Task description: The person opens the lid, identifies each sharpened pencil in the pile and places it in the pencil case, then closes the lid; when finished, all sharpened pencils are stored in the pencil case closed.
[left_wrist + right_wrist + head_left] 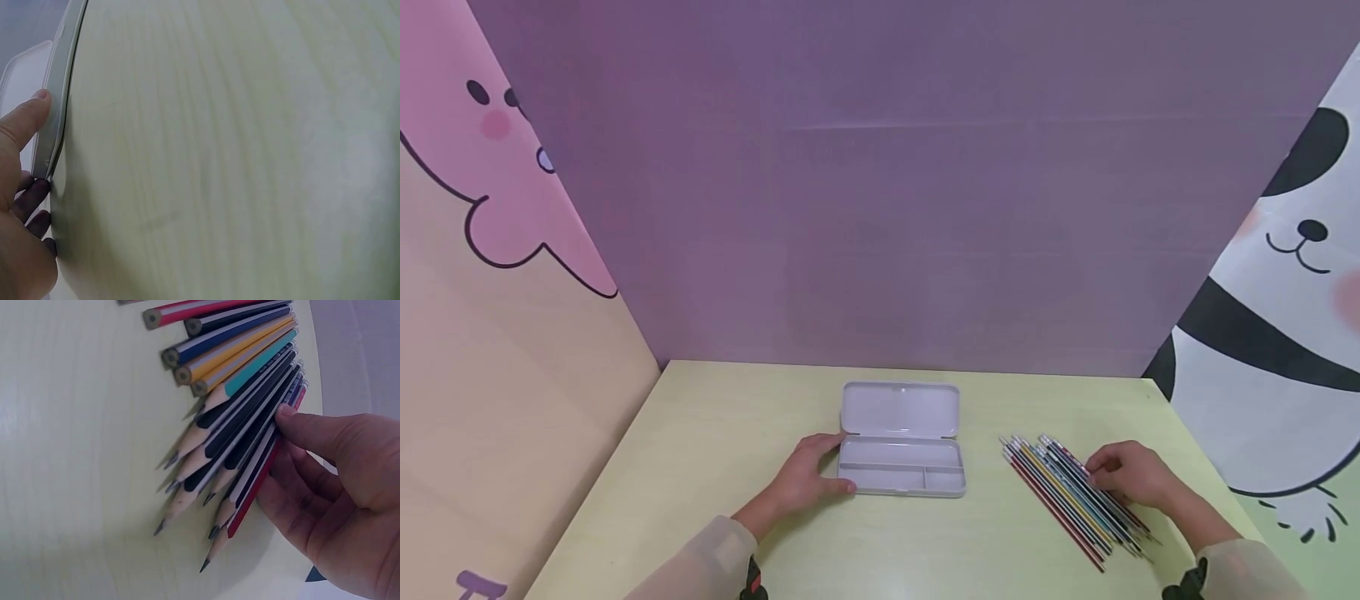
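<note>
Pink cartoon figure (512, 167), outlined in black, is covering part of the side wall, well to the left of all the fingers. Purple panel (910, 208) is rising beyond both hands. Next, a left hand (808, 473) in a pale sleeve (700, 558) is gripping the left end of a whitish, open case (901, 493) on the pale bench (760, 400): its thumb is pressing the near corner, its other fingers bending against that end. Just right of those fingers, the case's base (880, 480) is showing one long compartment, with two shorter ones on the thumb's side; its lid (900, 410) is lying back beyond them. Further right, between the hands, pencils (1067, 492) in red, black, blue, yellow and teal are lying side by side, sharpened points showing nearest the right fingers and blunt ends farther left. At their right edge, a right hand (1133, 473) is pinching the outermost pencils, thumb on top, other fingers curling beneath. Right of these fingers, a smiling panda (1292, 317) is decorating the other wall.
</note>
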`<state>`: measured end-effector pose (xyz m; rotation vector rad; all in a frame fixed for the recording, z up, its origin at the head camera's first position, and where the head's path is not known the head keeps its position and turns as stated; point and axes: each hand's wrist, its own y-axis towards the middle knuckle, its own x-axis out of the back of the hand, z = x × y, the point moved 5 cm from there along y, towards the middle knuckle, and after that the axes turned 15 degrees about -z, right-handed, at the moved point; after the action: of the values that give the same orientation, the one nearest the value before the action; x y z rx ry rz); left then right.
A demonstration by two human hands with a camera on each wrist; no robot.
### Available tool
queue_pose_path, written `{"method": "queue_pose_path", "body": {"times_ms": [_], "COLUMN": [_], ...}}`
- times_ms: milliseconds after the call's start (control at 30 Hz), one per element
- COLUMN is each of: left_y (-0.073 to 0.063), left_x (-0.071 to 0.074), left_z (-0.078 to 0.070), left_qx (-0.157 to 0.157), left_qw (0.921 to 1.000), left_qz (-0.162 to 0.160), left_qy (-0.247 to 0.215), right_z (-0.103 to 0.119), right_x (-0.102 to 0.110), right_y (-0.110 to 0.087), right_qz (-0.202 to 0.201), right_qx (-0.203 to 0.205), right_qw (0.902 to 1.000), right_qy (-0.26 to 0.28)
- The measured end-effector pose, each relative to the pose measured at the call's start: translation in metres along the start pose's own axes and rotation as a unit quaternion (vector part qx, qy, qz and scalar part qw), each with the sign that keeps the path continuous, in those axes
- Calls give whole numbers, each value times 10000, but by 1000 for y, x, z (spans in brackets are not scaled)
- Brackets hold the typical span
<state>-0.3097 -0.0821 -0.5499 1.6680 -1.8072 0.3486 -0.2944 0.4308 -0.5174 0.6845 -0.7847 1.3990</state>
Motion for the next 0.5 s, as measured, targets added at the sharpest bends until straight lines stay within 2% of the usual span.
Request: {"method": "queue_pose_path", "body": {"times_ms": [133, 267, 367, 500], "left_y": [0, 1, 1, 1], "left_x": [-1, -1, 0, 0], "left_z": [1, 2, 2, 2], "left_qx": [66, 52, 54, 87], "left_qw": [10000, 10000, 10000, 9999], "left_qz": [6, 5, 4, 16], "left_qy": [-10, 39, 77, 110], "right_z": [0, 6, 20, 50], "right_x": [1, 2, 5, 6], "right_y": [1, 2, 3, 8], "right_qz": [-32, -143, -219, -209], "right_qx": [69, 454, 824, 1144], "right_qw": [10000, 9985, 9958, 9931], "right_qy": [-32, -264, -347, -136]}}
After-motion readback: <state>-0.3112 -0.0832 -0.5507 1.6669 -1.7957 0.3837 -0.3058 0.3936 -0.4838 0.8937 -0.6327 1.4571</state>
